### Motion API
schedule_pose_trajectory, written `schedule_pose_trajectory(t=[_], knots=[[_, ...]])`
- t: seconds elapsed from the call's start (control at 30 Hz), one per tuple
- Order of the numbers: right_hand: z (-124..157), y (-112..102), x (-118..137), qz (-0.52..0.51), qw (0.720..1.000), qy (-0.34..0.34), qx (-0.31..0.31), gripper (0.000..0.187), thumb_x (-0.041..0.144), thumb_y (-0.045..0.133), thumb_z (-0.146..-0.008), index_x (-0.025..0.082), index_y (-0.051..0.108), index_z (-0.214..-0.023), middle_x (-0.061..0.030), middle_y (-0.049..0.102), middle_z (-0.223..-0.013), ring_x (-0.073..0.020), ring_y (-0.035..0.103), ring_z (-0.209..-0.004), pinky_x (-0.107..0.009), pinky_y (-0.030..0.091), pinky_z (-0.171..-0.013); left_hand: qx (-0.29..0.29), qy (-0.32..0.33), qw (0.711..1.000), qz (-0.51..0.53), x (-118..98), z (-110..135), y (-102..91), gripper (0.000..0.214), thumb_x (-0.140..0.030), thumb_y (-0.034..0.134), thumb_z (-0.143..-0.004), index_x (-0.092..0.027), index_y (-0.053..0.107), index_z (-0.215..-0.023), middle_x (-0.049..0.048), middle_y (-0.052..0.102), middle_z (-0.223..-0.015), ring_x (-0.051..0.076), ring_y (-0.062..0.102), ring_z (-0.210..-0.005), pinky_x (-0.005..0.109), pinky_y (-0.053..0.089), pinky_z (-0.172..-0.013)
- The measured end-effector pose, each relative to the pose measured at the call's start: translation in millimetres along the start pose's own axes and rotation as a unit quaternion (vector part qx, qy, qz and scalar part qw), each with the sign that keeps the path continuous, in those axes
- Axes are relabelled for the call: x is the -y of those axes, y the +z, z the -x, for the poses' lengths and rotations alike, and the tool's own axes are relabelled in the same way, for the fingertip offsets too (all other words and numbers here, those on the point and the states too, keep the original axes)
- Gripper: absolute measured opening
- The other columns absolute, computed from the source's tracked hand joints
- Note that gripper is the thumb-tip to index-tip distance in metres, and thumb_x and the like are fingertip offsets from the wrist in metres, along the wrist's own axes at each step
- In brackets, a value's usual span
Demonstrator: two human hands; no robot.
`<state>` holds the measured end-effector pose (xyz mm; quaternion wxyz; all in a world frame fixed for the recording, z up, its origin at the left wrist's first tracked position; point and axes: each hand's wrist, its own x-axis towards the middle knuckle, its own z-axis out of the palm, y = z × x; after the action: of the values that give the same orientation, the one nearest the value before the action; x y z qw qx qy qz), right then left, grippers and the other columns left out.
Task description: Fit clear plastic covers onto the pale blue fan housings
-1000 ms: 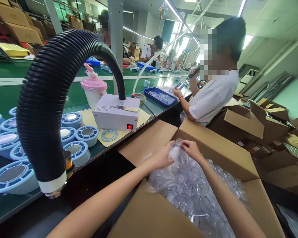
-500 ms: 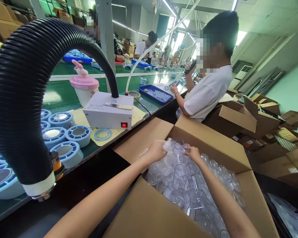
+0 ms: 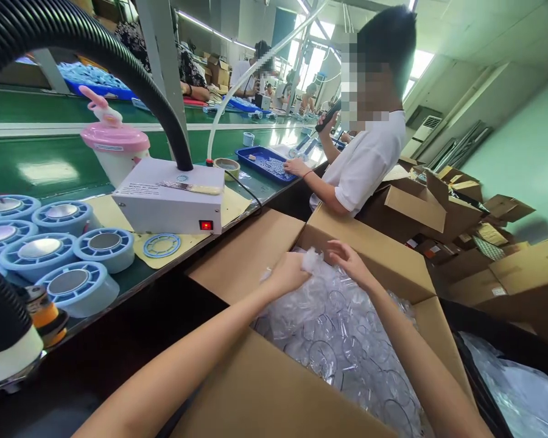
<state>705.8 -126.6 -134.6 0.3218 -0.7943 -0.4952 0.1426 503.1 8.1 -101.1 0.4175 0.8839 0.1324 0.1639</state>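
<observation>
A cardboard box (image 3: pixel 274 389) stands open before me, full of clear, round-rimmed plastic parts (image 3: pixel 351 347). My left hand (image 3: pixel 288 274) is closed on the bunched edge of a thin clear plastic bag (image 3: pixel 295 310) at the box's far left side. To its right, over the far part of the box, my right hand (image 3: pixel 351 264) has its fingers apart and slightly curled, with nothing visible in them. Part of the bag lies close to those fingertips; whether they touch it I cannot tell.
Left of the box, a green workbench (image 3: pixel 164 137) carries light-blue round housings (image 3: pixel 77 286), a white machine (image 3: pixel 173 198) with a black hose (image 3: pixel 132 76), and a blue tray (image 3: pixel 267 164). A person in white (image 3: pixel 365 164) stands just beyond the box. Other cartons (image 3: pixel 420 207) are piled right.
My right hand has come up off the clear parts and its fingers have spread. My left hand keeps its hold on the bag. The view has shifted right.
</observation>
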Motion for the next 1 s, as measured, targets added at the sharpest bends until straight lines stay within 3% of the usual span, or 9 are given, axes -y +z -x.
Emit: schedule_pose_trajectory(t=[0.17, 0.33, 0.43, 0.63, 0.83, 0.9, 1.0], knots=[[32.7, -25.6, -29.5, 0.044, 0.997, 0.063, 0.023, 0.025, 0.031, 0.063, -0.092, 0.016, 0.063, -0.112, -0.0089, 0.061, -0.122, -0.0248, 0.06, -0.11, -0.049, 0.049, -0.095, -0.057, 0.005, 0.998, 0.001, 11.4, 5.6, -19.3, 0.01, -0.007, 0.06, -0.071, -0.015, 0.062, -0.065, 0.0042, 0.065, -0.08, 0.02, 0.059, -0.092, 0.029, 0.046, -0.08], [38.7, -40.0, -38.8, 0.013, 0.993, 0.069, 0.091, 0.03, 0.036, 0.057, -0.096, 0.018, 0.061, -0.121, -0.0092, 0.062, -0.125, -0.0228, 0.062, -0.108, -0.045, 0.051, -0.093, -0.067, -0.024, 0.997, 0.036, 19.6, 3.6, -17.1, 0.021, -0.027, 0.065, -0.085, -0.011, 0.061, -0.073, -0.0011, 0.061, -0.073, 0.015, 0.061, -0.073, 0.029, 0.051, -0.069], [24.1, -30.3, -46.8, 0.019, 0.991, 0.103, 0.08, 0.033, 0.037, 0.054, -0.097, 0.018, 0.058, -0.125, -0.0103, 0.06, -0.129, -0.0231, 0.063, -0.107, -0.045, 0.053, -0.091, -0.059, -0.02, 0.996, 0.057, 16.6, 5.2, -9.8, 0.024, -0.032, 0.063, -0.088, -0.011, 0.062, -0.078, -0.0008, 0.062, -0.076, 0.014, 0.062, -0.072, 0.029, 0.052, -0.067], [12.2, 12.5, -68.5, 0.068, 0.986, 0.15, 0.029, 0.029, 0.031, 0.061, -0.093, 0.017, 0.061, -0.118, -0.0095, 0.059, -0.128, -0.0248, 0.06, -0.111, -0.047, 0.051, -0.094, -0.054, -0.024, 0.996, 0.073, 20.5, 8.8, -10.9, 0.024, -0.033, 0.062, -0.089, -0.01, 0.063, -0.082, 0.0001, 0.064, -0.08, 0.015, 0.062, -0.074, 0.029, 0.053, -0.068], [17.5, 3.5, -62.8, 0.077, 0.986, 0.145, -0.031, 0.026, 0.033, 0.06, -0.095, 0.016, 0.062, -0.114, -0.0079, 0.064, -0.117, -0.0214, 0.064, -0.099, -0.042, 0.055, -0.086, -0.042, -0.019, 0.995, 0.085, 20.5, 10.1, -10.7, 0.009, -0.019, 0.067, -0.079, -0.011, 0.064, -0.083, 0.0015, 0.067, -0.082, 0.017, 0.063, -0.078, 0.03, 0.051, -0.072], [17.7, -1.4, -51.8, 0.069, 0.99, 0.122, -0.033, 0.024, 0.033, 0.06, -0.095, 0.016, 0.063, -0.111, -0.0073, 0.065, -0.113, -0.0204, 0.064, -0.097, -0.041, 0.055, -0.084, -0.033, -0.01, 0.996, 0.086, 14.7, 11.0, -9.0, 0.023, -0.014, 0.067, -0.072, -0.012, 0.065, -0.095, 0.0039, 0.07, -0.092, 0.02, 0.064, -0.086, 0.03, 0.05, -0.076], [16.9, -1.7, -28.1, 0.039, 0.997, 0.064, -0.009, 0.02, 0.032, 0.06, -0.094, 0.016, 0.065, -0.104, -0.0063, 0.066, -0.108, -0.0192, 0.065, -0.094, -0.039, 0.055, -0.084, -0.004, 0.008, 0.996, 0.085, 0.9, 7.7, -1.3, 0.062, -0.014, 0.071, -0.062, -0.017, 0.058, -0.123, 0.0072, 0.069, -0.115, 0.024, 0.064, -0.097, 0.03, 0.049, -0.082]])
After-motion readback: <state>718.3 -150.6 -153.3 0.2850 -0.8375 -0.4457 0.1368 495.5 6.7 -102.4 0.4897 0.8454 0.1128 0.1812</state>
